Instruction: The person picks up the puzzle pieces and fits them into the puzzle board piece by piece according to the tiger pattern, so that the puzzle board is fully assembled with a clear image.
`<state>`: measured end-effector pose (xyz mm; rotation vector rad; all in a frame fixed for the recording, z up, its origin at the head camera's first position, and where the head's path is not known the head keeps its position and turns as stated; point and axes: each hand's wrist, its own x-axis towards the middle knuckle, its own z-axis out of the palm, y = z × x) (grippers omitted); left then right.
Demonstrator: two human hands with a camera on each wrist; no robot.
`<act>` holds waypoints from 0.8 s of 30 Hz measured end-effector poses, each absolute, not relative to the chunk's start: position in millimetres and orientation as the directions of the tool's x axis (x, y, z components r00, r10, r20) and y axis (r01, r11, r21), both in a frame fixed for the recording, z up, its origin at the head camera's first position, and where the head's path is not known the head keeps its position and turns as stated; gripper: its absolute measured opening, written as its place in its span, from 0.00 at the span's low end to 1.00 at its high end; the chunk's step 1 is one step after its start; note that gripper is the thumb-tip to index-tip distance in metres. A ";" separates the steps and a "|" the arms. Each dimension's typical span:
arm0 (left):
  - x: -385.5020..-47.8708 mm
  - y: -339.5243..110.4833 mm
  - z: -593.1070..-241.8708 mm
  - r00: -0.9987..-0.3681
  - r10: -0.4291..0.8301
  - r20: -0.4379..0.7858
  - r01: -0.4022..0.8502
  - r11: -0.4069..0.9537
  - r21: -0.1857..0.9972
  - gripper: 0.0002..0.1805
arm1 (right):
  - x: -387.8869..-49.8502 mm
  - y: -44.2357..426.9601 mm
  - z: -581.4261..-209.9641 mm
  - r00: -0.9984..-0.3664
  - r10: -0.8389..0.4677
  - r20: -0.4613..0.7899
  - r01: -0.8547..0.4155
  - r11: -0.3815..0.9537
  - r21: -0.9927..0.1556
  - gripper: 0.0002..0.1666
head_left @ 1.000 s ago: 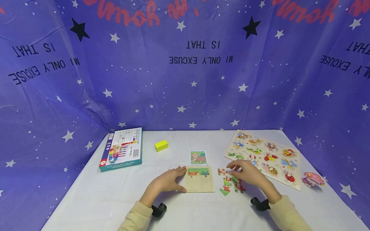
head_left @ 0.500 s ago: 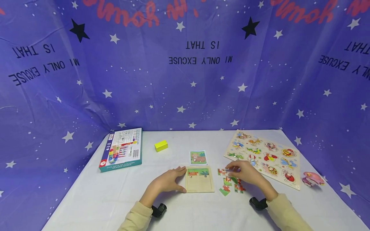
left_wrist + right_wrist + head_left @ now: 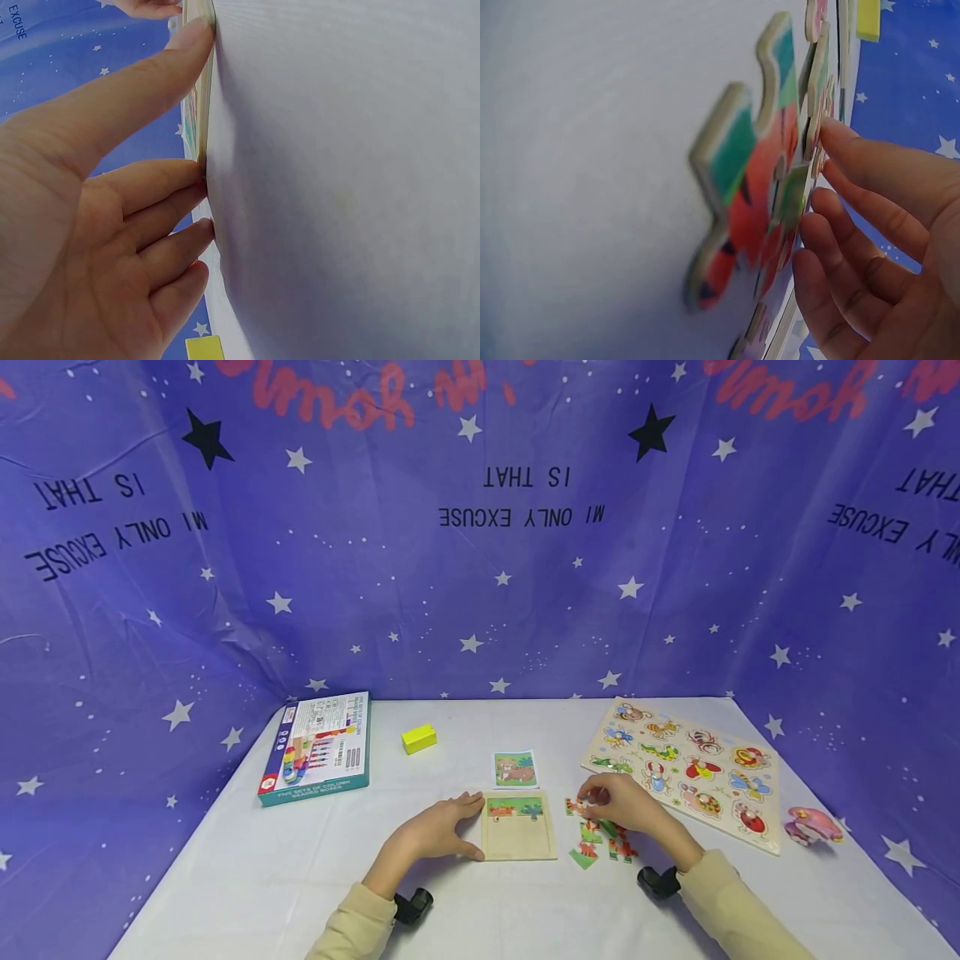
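Observation:
A shallow wooden puzzle tray [image 3: 519,843] lies at the middle of the table, with a few picture pieces along its top. My left hand [image 3: 437,829] rests at the tray's left side, thumb at the near corner and fingers by the far one, fairly straight. Right of the tray is a cluster of loose jigsaw pieces [image 3: 590,832], some red and green. At the cluster's upper left, my right hand [image 3: 626,803] pinches a red-and-white jigsaw piece [image 3: 573,807], partly covered by the fingers. In the right wrist view, thumb and fingertips [image 3: 831,131] meet low over the pieces.
Behind the tray lies a picture card [image 3: 515,769]. A yellow block [image 3: 418,738] and a flat box [image 3: 318,747] are at the left. An insect knob puzzle board [image 3: 693,768] stretches along the right, near a pink toy [image 3: 813,825].
My right hand has moved slightly left and its fingers have closed in on the upper-left jigsaw piece. The left hand and tray have stayed still.

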<state>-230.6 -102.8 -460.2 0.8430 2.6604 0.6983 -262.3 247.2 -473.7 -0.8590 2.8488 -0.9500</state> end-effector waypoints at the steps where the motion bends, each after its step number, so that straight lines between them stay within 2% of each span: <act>1: -230.5 -102.8 -460.0 -0.797 0.595 -0.106 0.466 0.717 0.519 0.48 | -262.7 246.7 -473.6 -0.851 -0.504 0.146 -0.490 0.665 -0.564 0.10; 10: -231.0 -102.9 -460.6 -0.799 0.592 -0.106 0.462 0.717 0.523 0.48 | -264.4 243.1 -472.9 -0.880 -0.458 0.128 -0.442 0.688 -0.575 0.14; 24: -231.5 -102.4 -461.4 -0.808 0.578 -0.113 0.451 0.730 0.514 0.48 | -261.4 237.6 -470.6 -0.837 -0.508 0.204 -0.510 0.587 -0.628 0.10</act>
